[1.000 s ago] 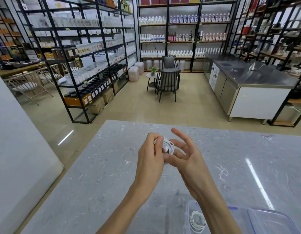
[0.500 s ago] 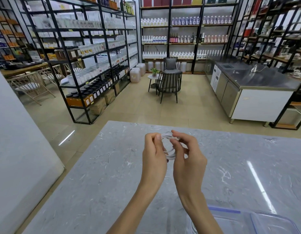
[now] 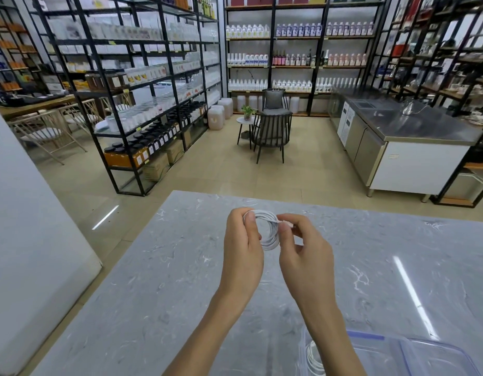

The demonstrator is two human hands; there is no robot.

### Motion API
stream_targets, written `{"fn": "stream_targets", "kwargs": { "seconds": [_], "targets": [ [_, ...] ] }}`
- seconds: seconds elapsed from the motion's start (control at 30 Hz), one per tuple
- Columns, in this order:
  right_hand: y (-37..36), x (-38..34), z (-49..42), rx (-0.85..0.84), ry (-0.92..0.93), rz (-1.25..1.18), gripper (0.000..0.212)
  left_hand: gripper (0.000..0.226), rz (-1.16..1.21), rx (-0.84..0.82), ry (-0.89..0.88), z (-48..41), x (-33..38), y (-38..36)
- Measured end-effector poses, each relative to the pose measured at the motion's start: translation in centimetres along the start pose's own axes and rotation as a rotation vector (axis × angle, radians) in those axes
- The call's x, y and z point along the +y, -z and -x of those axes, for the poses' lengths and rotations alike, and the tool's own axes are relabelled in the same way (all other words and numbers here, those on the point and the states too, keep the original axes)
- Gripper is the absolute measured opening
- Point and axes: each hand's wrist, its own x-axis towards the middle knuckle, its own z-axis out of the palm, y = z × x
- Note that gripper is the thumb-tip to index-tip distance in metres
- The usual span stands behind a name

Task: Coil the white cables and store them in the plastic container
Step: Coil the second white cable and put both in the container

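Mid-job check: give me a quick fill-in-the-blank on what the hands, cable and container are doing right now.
1. Both hands hold the white cable wound into a ____.
2. The left hand and right hand hold it ____ the marble table, not on it.
3. The plastic container sits at the frame's bottom ____ corner.
4. Another coiled cable already lies ____ the container.

Answers: coil; above; right; inside
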Motion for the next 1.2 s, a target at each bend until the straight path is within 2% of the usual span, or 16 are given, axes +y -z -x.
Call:
{"fn": "stream_targets", "kwargs": {
  "seconds": [0.07, 0.13, 0.17, 0.27, 0.4, 0.47, 0.53, 0.67, 0.8, 0.9, 1.0, 1.2],
  "targets": [
    [0.1, 0.1, 0.0, 0.002, 0.008, 0.096, 0.020, 0.018, 0.008, -0.003, 0.000, 0.0, 0.0, -0.1],
    [0.4, 0.4, -0.2, -0.069, -0.005, 0.139, 0.024, 0.018, 0.021, -0.007, 0.009, -0.2, -0.1, -0.1],
    [0.6, 0.7, -0.4, -0.134, -0.039, 0.089, 0.022, 0.018, 0.035, -0.019, 0.032, -0.3, -0.2, -0.1],
    [1.3, 1.0, -0.7, -0.284, -0.214, -0.306, 0.027, 0.020, 0.101, -0.071, 0.132, -0.2, -0.7, -0.2],
    [2.7, 2.2, -1.0, -0.260, -0.339, -0.457, 0.027, 0.018, 0.140, -0.257, 0.185, -0.2, -1.6, 0.4],
    [3.2, 3.2, -1.2, -0.230, -0.369, -0.437, 0.025, 0.012, 0.083, -0.371, 0.206, -0.3, -1.8, 0.5],
    [3.3, 3.9, -1.3, -0.224, -0.358, -0.361, 0.027, 0.012, 0.071, -0.415, 0.231, -0.3, -1.7, 0.2],
    [3.3, 4.5, -1.3, -0.222, -0.265, -0.221, 0.027, 0.031, 0.183, -0.380, 0.265, 0.1, -1.4, -0.3],
    [4.0, 5.1, -1.2, -0.281, -0.285, -0.225, 0.030, 0.022, 0.301, -0.352, 0.356, 0.4, -1.6, -0.3],
    [4.2, 5.4, -0.6, -0.392, -0.235, -0.048, 0.050, 0.022, 0.313, -0.322, 0.386, 0.6, -1.9, -0.6],
    [4.4, 5.4, -0.1, -0.440, -0.216, -0.016, 0.067, 0.020, 0.285, -0.337, 0.421, 0.5, -2.2, -0.6],
    [5.4, 5.9, -0.2, -0.482, -0.148, 0.068, 0.055, 0.023, 0.246, -0.406, 0.434, 0.6, -2.6, -0.9]
  ]
}}
